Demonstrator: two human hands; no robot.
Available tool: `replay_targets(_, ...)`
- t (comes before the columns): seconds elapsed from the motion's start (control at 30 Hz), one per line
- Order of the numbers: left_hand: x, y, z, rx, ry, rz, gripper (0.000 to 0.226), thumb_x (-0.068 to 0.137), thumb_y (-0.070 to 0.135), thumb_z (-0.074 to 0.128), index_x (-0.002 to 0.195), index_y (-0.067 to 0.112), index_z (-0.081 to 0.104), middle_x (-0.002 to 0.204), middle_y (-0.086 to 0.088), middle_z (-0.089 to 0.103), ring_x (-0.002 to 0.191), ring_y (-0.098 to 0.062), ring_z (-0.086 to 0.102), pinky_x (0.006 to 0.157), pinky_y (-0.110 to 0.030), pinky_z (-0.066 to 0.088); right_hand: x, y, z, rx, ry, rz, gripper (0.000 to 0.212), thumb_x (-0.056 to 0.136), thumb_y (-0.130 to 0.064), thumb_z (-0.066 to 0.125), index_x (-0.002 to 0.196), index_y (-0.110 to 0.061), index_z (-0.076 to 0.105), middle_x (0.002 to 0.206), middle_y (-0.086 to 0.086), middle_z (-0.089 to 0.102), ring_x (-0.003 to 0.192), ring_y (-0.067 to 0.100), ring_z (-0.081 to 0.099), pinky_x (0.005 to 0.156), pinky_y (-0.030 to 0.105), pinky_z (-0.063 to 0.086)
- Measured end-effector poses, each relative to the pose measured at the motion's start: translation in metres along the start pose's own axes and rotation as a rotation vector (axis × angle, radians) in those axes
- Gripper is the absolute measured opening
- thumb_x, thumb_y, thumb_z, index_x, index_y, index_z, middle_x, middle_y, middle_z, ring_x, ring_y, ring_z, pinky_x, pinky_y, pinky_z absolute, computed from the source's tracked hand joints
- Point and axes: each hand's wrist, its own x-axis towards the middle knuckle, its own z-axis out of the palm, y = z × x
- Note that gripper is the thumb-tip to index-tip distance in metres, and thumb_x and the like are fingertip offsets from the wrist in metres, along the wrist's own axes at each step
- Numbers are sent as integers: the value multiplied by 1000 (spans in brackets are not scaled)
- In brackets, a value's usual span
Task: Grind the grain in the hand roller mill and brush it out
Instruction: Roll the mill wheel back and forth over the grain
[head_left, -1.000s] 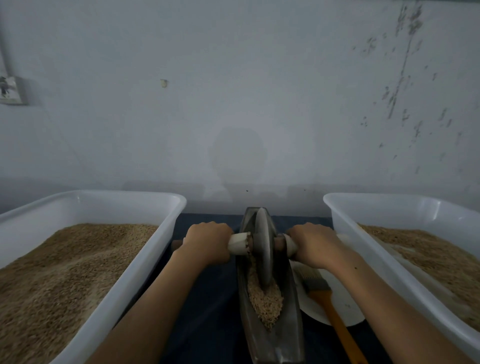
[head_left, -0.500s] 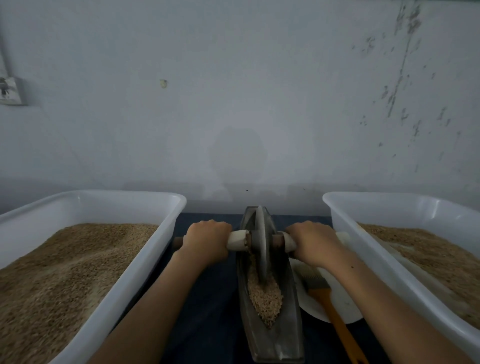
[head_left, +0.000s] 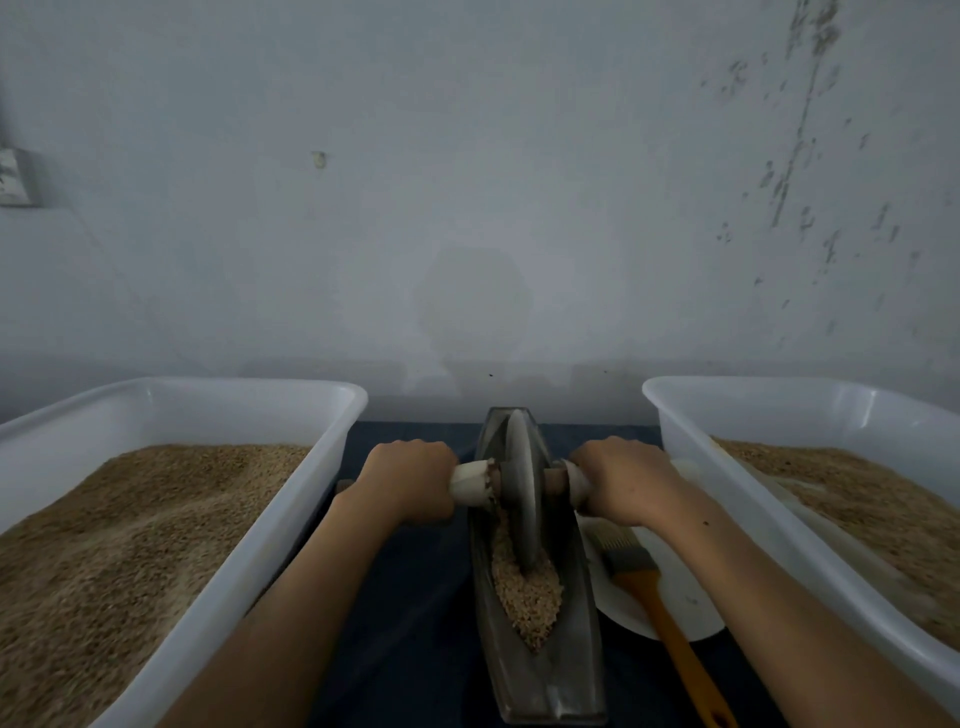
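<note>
Gripping the pale wooden axle handle (head_left: 470, 484) left of the grey metal grinding wheel (head_left: 521, 493) with the left hand (head_left: 408, 480), fingers curled tight round it; right hand (head_left: 621, 480) likewise wrapped round the handle's other end. Wheel upright in the long boat-shaped metal trough (head_left: 540, 670), standing towards its far end — tan crushed grain (head_left: 524, 592) heaped in the groove just nearer than the wheel. Trough lying lengthwise on the dark blue desk (head_left: 405, 623) between two white plastic tubs of grain, left (head_left: 249, 561) and right (head_left: 691, 452). Orange-handled flat brush (head_left: 660, 608) resting on a white plate (head_left: 685, 597) just right of the trough, under the right forearm.
</note>
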Motion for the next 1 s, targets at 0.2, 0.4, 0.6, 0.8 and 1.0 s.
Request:
replay_targets(0.2, 0, 5, 8, 25, 211, -53, 27, 86, 31, 60, 110, 22, 54, 101, -1, 63, 91, -20, 60, 70, -30, 38, 3, -1, 12, -43, 215, -18, 8, 91, -24, 55, 95, -28, 50, 105, -4, 64, 103, 21, 58, 88, 36, 36)
replay_targets(0.4, 0, 2, 8, 31, 192, -19, 29, 86, 32, 60, 113, 22, 53, 106, -2, 63, 95, -21, 60, 72, -30, 40, 2, 0, 10, -34, 198, -36, 8, 90, -22, 57, 91, -26, 50, 102, -2, 65, 99, 21, 60, 80, 34, 38)
replay_targets(0.6, 1, -1, 0, 40, -24, 35, 40, 80, 33, 66, 118, 22, 56, 108, -2, 64, 98, -21, 60, 73, -31, 38, -1, 3, -3, -8, -85, -37, 19, 82, -29, 69, 96, -21, 59, 89, -2, 61, 78, 16, 55, 65, 28, 39)
replay_targets(0.8, 1, 1, 1, 33, 20, 31, 38, 80, 32, 65, 116, 22, 57, 105, -1, 64, 94, -20, 60, 71, -30, 39, -1, 2, -2, -6, -91, -13, 17, 84, -25, 66, 98, -19, 60, 94, 0, 64, 79, 17, 57, 65, 28, 39)
replay_targets(1.0, 3, 2, 9, 33, 187, -8, 29, 86, 32, 60, 112, 23, 52, 105, 0, 62, 95, -20, 59, 71, -29, 38, 1, -3, 5, -60, 139, -3, 14, 91, -24, 57, 103, -21, 52, 109, 1, 63, 102, 24, 59, 77, 33, 37)
